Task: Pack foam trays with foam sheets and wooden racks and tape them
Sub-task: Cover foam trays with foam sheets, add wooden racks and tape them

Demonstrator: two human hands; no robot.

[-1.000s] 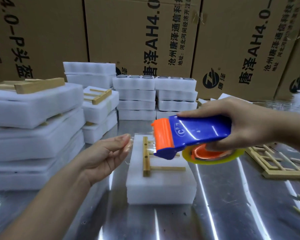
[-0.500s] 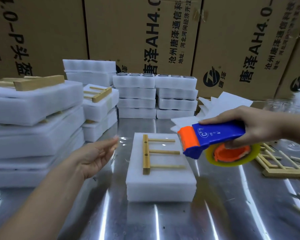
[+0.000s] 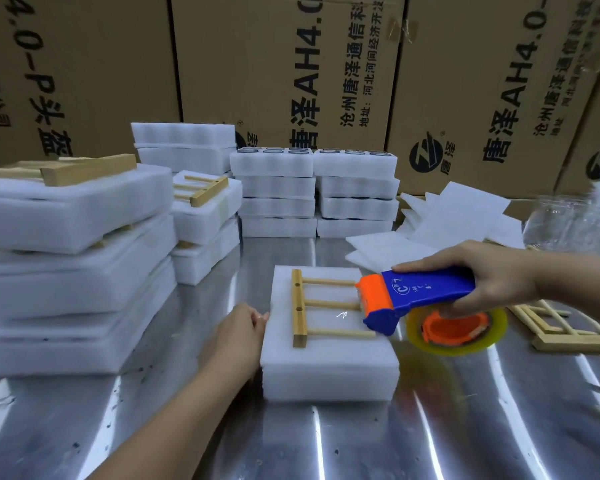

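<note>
Steel table point(image 3: 326, 445), slick and reflective.

Left hand point(image 3: 236, 336): lightly bent fingers touch the left wall of the foam tray point(image 3: 326, 362), gripping nothing visible; can't tell if it pins a tape end.

The tray sits mid-table with the wooden rack point(image 3: 300, 306) lying loose on top, spine left, three dowels pointing right.

Right hand point(image 3: 492, 275) is wrapped round the blue-orange tape dispenser point(image 3: 420, 294), its orange mouth over the dowel tips and the clear roll point(image 3: 459, 332) hanging off the tray's right edge.

Risks, as I judge them:
- Tape drag skews the unfixed rack.
- The tray slides if the left brace slips.
- Clear tape wrinkles unseen.

Dispenser mark starts with "C"; the rest is too small.

Loose racks point(image 3: 568, 336) right, packed stacks point(image 3: 73, 237) left, foam sheets point(image 3: 465, 209) far right.

Cartons point(image 3: 274, 64) behind: "唐泽 AH4.0", "沧州唐泽通信科".
</note>
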